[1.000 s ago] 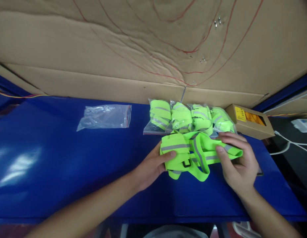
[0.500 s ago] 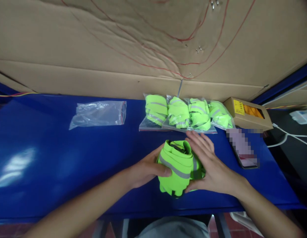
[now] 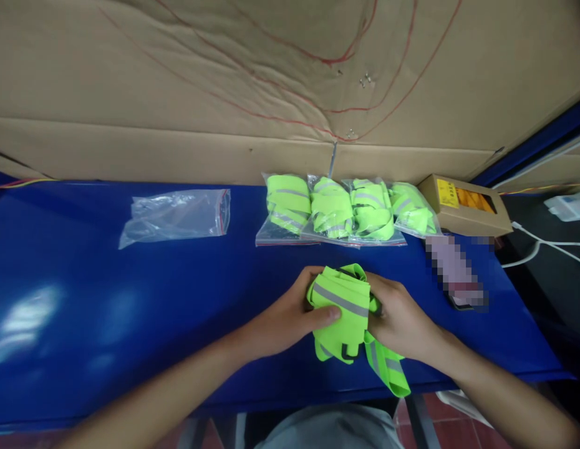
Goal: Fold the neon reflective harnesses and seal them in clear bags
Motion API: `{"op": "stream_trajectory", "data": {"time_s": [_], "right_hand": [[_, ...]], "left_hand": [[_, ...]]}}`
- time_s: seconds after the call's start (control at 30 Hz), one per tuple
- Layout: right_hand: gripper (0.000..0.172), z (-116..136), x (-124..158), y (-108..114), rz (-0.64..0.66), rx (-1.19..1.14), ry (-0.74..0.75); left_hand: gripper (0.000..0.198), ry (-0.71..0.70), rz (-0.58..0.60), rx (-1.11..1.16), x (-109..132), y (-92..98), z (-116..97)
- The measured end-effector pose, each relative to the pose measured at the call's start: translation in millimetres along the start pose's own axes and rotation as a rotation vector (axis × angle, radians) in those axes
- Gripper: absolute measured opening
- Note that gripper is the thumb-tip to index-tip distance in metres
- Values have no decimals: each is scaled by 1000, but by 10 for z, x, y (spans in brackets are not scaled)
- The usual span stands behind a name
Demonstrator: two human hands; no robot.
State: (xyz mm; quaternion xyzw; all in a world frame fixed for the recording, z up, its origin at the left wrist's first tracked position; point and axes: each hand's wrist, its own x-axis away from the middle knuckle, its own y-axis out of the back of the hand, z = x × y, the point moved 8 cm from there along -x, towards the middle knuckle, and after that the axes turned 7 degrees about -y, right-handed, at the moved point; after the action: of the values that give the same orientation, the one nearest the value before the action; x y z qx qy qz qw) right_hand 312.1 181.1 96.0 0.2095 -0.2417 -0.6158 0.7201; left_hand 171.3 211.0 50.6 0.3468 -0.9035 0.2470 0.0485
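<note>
A neon green reflective vest (image 3: 342, 308) with grey stripes is folded into a bundle just above the near part of the blue table (image 3: 131, 293). My left hand (image 3: 290, 315) grips its left side, thumb across the front. My right hand (image 3: 396, 318) closes on its right side. A loose strap end hangs down past the table's front edge. Behind it, several bagged green vests (image 3: 339, 209) lie in a row against the cardboard.
An empty clear zip bag (image 3: 175, 215) lies at the back left. A cardboard box (image 3: 463, 206) with a yellow label stands at the back right, a phone (image 3: 453, 271) beside it. White cables run off to the right. A cardboard wall rises behind.
The vest went from spread flat to a folded bundle. My right hand moved from lying flat on it to gripping its right side, and a strap end now dangles.
</note>
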Motion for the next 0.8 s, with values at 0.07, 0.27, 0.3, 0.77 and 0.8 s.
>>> {"op": "stream_trajectory", "data": {"time_s": [0.07,0.27,0.3,0.77,0.8], "right_hand": [[32,-12,-1,0,19,-74,-51],[20,-113,-17,35,-2,-41,-200],[22,-120,-20,38,-7,-32,-207],[59,-223,-32,8,-51,-101,-228],[60,-218,-32,4,-47,-115,-223]], "left_hand": [[66,-59,-12,-89,23,2,-55],[70,-113,-19,-248,80,21,-208],[71,-115,-14,-268,85,23,-222],[62,-199,-110,-463,136,82,-331],[60,-205,-109,-409,127,92,-324]]}}
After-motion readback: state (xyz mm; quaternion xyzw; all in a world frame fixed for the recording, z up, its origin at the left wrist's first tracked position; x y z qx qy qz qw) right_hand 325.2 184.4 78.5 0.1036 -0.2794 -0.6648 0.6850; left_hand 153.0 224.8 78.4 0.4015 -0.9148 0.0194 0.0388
